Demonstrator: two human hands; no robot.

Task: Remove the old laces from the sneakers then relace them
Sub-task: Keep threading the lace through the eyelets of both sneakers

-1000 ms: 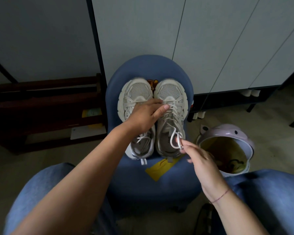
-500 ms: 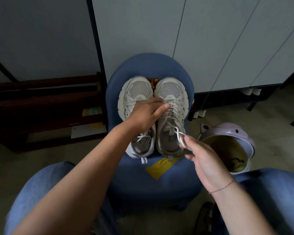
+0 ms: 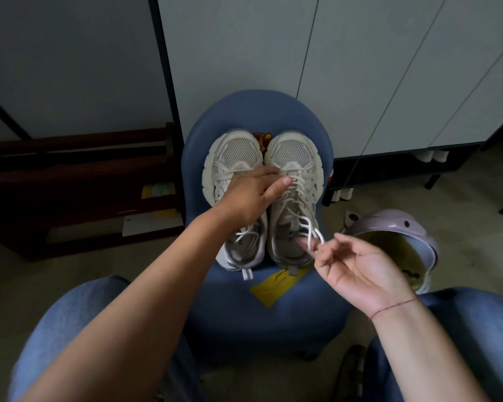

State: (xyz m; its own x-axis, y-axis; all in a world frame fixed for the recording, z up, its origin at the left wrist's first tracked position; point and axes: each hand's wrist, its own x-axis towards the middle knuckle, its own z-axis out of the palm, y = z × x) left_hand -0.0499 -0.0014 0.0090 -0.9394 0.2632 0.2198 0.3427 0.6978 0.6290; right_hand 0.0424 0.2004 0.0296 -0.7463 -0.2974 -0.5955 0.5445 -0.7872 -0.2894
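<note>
Sneakers (image 3: 291,153), paired on chair (image 3: 259,314), toes pointing away. Left hand (image 3: 251,198) lies flat atop; right hand (image 3: 360,268) grips lace (image 3: 310,229). Bin (image 3: 389,224) close right.

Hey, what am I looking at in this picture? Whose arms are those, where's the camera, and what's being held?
No machine here: a person wears a wide-angle camera on the head, looking down at their own arms. Two white sneakers stand side by side on a blue chair, a yellow slip near their heels. The left hand lies flat across both, steadying them. The fingers of the right hand pinch the loose lace of the right-hand sneaker. A lilac bin stands on the floor beside the chair. The jeans below are the person's knees.
</note>
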